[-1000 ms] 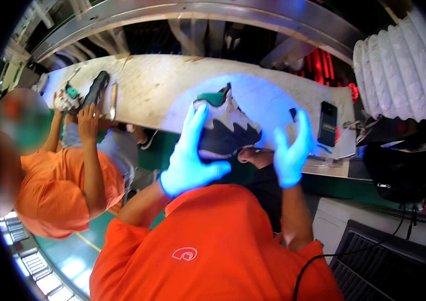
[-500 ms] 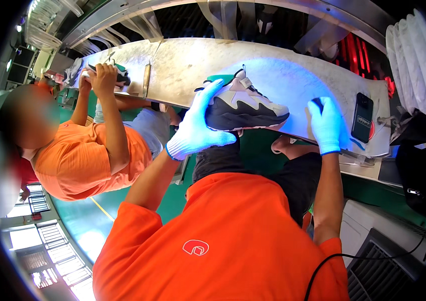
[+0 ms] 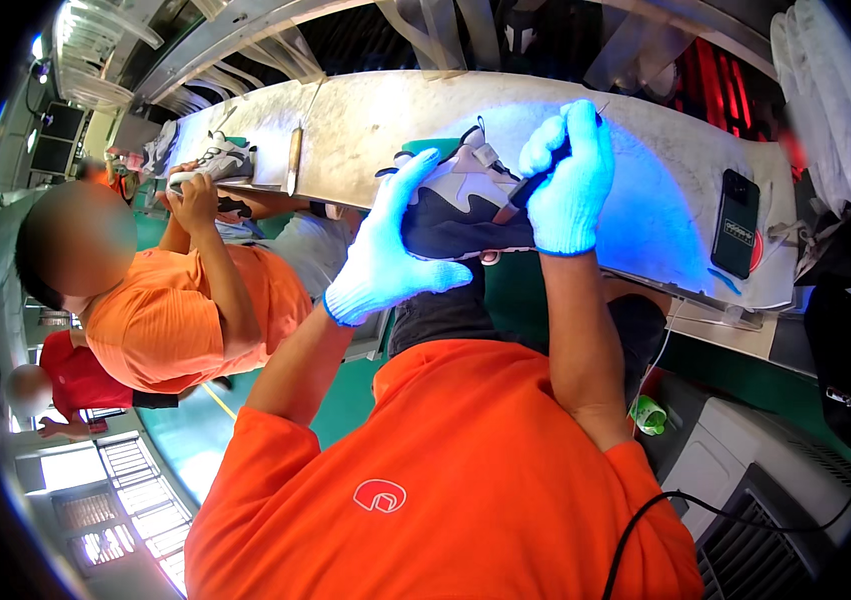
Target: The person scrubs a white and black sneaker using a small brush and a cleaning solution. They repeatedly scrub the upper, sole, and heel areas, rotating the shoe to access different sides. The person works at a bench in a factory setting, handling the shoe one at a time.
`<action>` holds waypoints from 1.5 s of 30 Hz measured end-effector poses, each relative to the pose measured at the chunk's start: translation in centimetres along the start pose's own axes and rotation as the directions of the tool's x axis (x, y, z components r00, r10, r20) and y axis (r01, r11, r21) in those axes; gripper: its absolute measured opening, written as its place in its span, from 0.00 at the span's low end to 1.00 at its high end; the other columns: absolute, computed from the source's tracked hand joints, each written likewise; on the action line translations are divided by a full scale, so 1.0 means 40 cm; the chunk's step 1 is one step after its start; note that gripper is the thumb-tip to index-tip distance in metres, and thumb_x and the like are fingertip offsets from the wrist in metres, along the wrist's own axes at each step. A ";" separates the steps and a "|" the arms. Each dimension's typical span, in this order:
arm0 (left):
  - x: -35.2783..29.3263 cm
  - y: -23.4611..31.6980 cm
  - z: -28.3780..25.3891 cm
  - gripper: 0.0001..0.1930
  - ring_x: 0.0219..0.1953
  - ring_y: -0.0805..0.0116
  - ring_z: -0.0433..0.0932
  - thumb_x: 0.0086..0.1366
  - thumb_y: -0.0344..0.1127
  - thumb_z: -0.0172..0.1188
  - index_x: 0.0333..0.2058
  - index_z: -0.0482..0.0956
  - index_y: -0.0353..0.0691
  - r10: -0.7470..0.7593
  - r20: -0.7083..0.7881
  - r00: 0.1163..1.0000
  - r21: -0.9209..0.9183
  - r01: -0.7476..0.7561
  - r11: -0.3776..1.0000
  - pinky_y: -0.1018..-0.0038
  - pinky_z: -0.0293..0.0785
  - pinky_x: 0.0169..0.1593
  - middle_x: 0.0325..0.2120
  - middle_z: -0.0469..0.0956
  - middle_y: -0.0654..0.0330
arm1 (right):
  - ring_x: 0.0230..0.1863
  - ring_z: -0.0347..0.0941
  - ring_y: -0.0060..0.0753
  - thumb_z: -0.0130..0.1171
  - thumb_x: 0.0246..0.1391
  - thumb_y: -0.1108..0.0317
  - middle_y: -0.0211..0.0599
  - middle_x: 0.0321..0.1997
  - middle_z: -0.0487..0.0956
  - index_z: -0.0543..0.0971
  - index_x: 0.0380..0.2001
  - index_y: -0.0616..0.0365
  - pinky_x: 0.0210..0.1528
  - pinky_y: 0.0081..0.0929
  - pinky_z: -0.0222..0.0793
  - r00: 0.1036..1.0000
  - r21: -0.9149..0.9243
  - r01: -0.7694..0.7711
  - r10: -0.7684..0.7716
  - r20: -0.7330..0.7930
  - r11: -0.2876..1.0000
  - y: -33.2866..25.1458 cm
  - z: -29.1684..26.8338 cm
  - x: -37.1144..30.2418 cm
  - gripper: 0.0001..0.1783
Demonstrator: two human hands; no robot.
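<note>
A sneaker [image 3: 460, 195] in light grey and white, with a dark wavy sole section and green lining, is held sideways at the bench edge. Its heel end is in the grip of my gloved left hand [image 3: 380, 250], thumb below and fingers above. My gloved right hand [image 3: 570, 185] is closed around a slim dark tool [image 3: 523, 192], whose kind I cannot make out. The tool's lower end is against or just over the toe side of the sneaker, and my right hand hides the toe.
Beyond my hands runs a pale, worn bench [image 3: 365, 130], lit blue near the sneaker. A dark phone [image 3: 735, 222] lies at its right; a wooden-handled tool [image 3: 294, 160] lies left. A co-worker in orange [image 3: 195, 310] handles another shoe [image 3: 223, 158]. Grey machine [image 3: 745, 470] at lower right.
My right hand has moved left from the bench to the sneaker's toe side, bringing the dark tool with it. My left hand keeps its hold. The co-worker's shoe has shifted.
</note>
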State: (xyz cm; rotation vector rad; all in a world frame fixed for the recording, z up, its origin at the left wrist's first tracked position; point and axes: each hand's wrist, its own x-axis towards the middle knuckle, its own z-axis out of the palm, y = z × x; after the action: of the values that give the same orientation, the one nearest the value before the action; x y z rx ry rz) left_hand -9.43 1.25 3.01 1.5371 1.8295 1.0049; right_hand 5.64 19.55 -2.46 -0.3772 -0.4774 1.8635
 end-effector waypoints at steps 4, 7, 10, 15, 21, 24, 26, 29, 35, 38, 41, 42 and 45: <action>-0.006 -0.001 0.008 0.71 0.80 0.53 0.63 0.42 0.55 0.93 0.81 0.60 0.42 -0.009 -0.024 1.000 -0.006 0.008 1.000 0.57 0.57 0.82 0.77 0.68 0.51 | 0.19 0.71 0.30 0.53 0.82 0.56 0.32 0.20 0.74 0.75 0.27 0.51 0.26 0.32 0.70 0.998 -0.014 0.044 -0.045 -0.051 0.999 -0.003 0.034 -0.037 0.23; 0.005 0.018 0.011 0.71 0.78 0.53 0.65 0.41 0.51 0.93 0.81 0.60 0.43 0.002 -0.008 1.000 0.036 -0.002 0.999 0.58 0.61 0.80 0.76 0.68 0.50 | 0.19 0.68 0.29 0.52 0.82 0.48 0.30 0.22 0.73 0.76 0.30 0.50 0.26 0.33 0.67 0.994 0.211 -0.106 0.109 -0.004 0.972 0.016 0.055 -0.054 0.25; 0.003 0.024 0.012 0.70 0.76 0.52 0.68 0.42 0.45 0.93 0.82 0.59 0.44 -0.007 -0.005 1.000 0.055 0.007 0.998 0.59 0.66 0.77 0.74 0.68 0.50 | 0.22 0.63 0.26 0.51 0.83 0.45 0.27 0.27 0.69 0.77 0.40 0.49 0.26 0.32 0.61 0.932 0.319 -0.276 0.171 0.320 0.907 0.032 -0.012 -0.026 0.21; -0.002 -0.005 0.009 0.71 0.74 0.51 0.69 0.42 0.46 0.93 0.82 0.58 0.46 0.038 -0.003 0.999 0.037 -0.038 0.999 0.59 0.66 0.77 0.72 0.69 0.49 | 0.20 0.68 0.30 0.51 0.83 0.48 0.30 0.22 0.74 0.77 0.31 0.50 0.26 0.32 0.67 0.979 0.204 -0.193 0.174 0.109 0.960 0.027 0.036 -0.045 0.25; -0.004 -0.009 0.027 0.58 0.68 0.54 0.73 0.48 0.37 0.87 0.79 0.67 0.46 -0.127 -0.055 0.990 -0.231 0.111 0.967 0.61 0.70 0.74 0.69 0.72 0.52 | 0.20 0.70 0.28 0.52 0.82 0.55 0.30 0.22 0.75 0.77 0.32 0.50 0.25 0.31 0.69 0.992 0.150 -0.125 0.127 -0.009 0.981 0.029 0.062 -0.061 0.20; -0.006 0.032 0.039 0.51 0.67 0.57 0.74 0.49 0.32 0.83 0.75 0.74 0.44 -0.225 -0.102 0.969 -0.262 0.192 0.946 0.62 0.71 0.73 0.66 0.75 0.53 | 0.19 0.70 0.29 0.53 0.82 0.55 0.29 0.22 0.75 0.76 0.33 0.51 0.24 0.32 0.69 0.997 0.091 -0.060 0.065 -0.052 0.994 0.018 0.071 -0.073 0.19; 0.000 0.041 0.028 0.52 0.69 0.56 0.74 0.48 0.32 0.84 0.75 0.73 0.40 -0.248 -0.087 0.965 -0.234 0.222 0.946 0.63 0.72 0.73 0.67 0.76 0.52 | 0.19 0.69 0.29 0.54 0.81 0.56 0.30 0.22 0.74 0.76 0.36 0.51 0.25 0.34 0.71 0.995 0.097 -0.052 0.059 -0.081 0.994 0.011 0.068 -0.077 0.17; 0.001 0.028 0.028 0.52 0.70 0.57 0.74 0.47 0.30 0.83 0.75 0.74 0.37 -0.303 -0.079 0.950 -0.381 0.253 0.890 0.64 0.72 0.73 0.67 0.76 0.53 | 0.19 0.69 0.30 0.53 0.81 0.55 0.29 0.25 0.74 0.75 0.39 0.51 0.24 0.34 0.70 0.998 0.080 -0.020 0.024 -0.050 0.997 0.004 0.003 -0.062 0.15; 0.007 -0.004 0.030 0.50 0.69 0.57 0.76 0.46 0.27 0.80 0.73 0.76 0.40 -0.280 -0.133 0.951 -0.431 0.199 0.880 0.64 0.73 0.73 0.66 0.78 0.53 | 0.20 0.67 0.27 0.51 0.83 0.48 0.28 0.25 0.72 0.76 0.37 0.51 0.24 0.32 0.65 0.953 0.173 -0.184 0.133 0.271 0.968 0.005 -0.039 -0.016 0.21; 0.009 -0.023 0.029 0.50 0.68 0.57 0.77 0.45 0.25 0.78 0.73 0.77 0.40 -0.319 -0.126 0.939 -0.507 0.215 0.834 0.64 0.74 0.73 0.66 0.78 0.52 | 0.20 0.68 0.29 0.51 0.83 0.49 0.29 0.25 0.73 0.76 0.36 0.51 0.25 0.33 0.66 0.944 0.179 -0.213 0.155 0.290 0.960 0.016 -0.037 -0.011 0.22; 0.014 -0.023 0.028 0.50 0.68 0.57 0.77 0.45 0.25 0.77 0.73 0.77 0.39 -0.354 -0.106 0.929 -0.567 0.236 0.790 0.63 0.74 0.73 0.66 0.78 0.52 | 0.21 0.69 0.29 0.51 0.83 0.50 0.30 0.25 0.75 0.76 0.34 0.51 0.26 0.32 0.68 0.979 0.027 -0.137 0.131 0.158 0.990 0.021 -0.014 -0.012 0.21; 0.019 -0.017 0.023 0.50 0.68 0.57 0.77 0.45 0.25 0.77 0.73 0.77 0.38 -0.368 -0.088 0.926 -0.579 0.253 0.775 0.63 0.75 0.73 0.66 0.77 0.52 | 0.22 0.68 0.29 0.51 0.83 0.51 0.29 0.26 0.75 0.76 0.37 0.51 0.26 0.33 0.67 0.984 -0.011 -0.111 0.111 0.137 0.994 0.026 -0.013 -0.014 0.19; 0.032 -0.015 0.012 0.52 0.69 0.56 0.76 0.45 0.25 0.77 0.75 0.74 0.37 -0.364 -0.054 0.930 -0.534 0.281 0.798 0.63 0.73 0.73 0.68 0.77 0.51 | 0.23 0.67 0.28 0.53 0.83 0.53 0.29 0.28 0.74 0.76 0.43 0.51 0.27 0.33 0.65 0.993 -0.103 -0.052 0.062 0.102 0.993 0.035 -0.008 -0.019 0.15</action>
State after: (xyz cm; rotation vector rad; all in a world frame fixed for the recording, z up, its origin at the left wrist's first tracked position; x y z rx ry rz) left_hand -9.66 2.56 2.32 0.8063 1.6537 1.3350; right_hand 4.90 18.46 -3.42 -0.3644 -0.6389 1.9262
